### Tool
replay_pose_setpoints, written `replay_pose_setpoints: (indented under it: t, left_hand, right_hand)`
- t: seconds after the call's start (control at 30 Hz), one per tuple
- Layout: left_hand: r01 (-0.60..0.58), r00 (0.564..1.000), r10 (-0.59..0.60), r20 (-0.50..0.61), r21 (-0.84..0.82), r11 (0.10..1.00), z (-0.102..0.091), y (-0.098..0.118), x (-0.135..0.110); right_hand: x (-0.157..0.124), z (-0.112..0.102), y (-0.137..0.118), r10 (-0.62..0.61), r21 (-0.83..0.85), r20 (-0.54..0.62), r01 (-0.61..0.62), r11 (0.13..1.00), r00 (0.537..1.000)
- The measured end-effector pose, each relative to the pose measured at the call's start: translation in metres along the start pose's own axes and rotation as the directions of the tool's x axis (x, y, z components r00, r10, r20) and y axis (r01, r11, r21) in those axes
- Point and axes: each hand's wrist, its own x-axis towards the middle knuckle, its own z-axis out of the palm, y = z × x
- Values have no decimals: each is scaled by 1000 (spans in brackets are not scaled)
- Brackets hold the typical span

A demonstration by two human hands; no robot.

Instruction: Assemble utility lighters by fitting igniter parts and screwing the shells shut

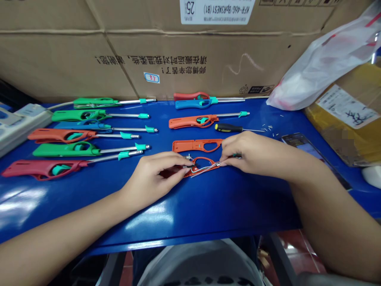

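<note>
An open orange lighter half-shell point(205, 165) with thin wires inside lies on the blue table point(190, 206). My left hand point(154, 174) presses down on its handle end, fingers closed over it. My right hand point(250, 153) pinches the shell's front end with closed fingers; what else they hold is hidden. A matching empty orange shell half point(196, 145) lies just behind, between my hands.
Several finished long-nosed lighters in green, red, blue and orange lie in a column at the left point(74, 149) and at the back middle point(205, 120). A black-and-yellow screwdriver point(229, 128), small screws point(268, 128), a phone point(300, 143), a plastic bag point(324, 59) and cardboard boxes point(89, 59) surround them.
</note>
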Motion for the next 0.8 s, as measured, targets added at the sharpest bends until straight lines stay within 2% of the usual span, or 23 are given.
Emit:
replay_pose_setpoints:
  t: [0.2,0.37,0.53,0.6,0.7,0.8]
  left_hand:
    - [13,1000,-13,2,-11,1000,0,0,1]
    - [1,1000,-1,-12,-8,1000,0,2,2]
    - [-2,1000,2,-1,-15,1000,0,2,1]
    - [-2,1000,2,1,-18,1000,-1,2,1]
    - [0,1000,-1,-9,-17,1000,-1,2,1]
    - [1,1000,-2,-19,-14,1000,-1,2,2]
  right_hand:
    - [1,0,0,6,7,3,-6,1000,1000]
    - [3,-1,3,43,149,8,-43,988,999]
    - [7,4,3,181,213,50,-188,959,982]
    - [7,5,3,200,209,48,-206,956,979]
    - [7,4,-2,109,217,-4,-105,971,994]
    - [5,3,-13,46,368,-181,25,929,982]
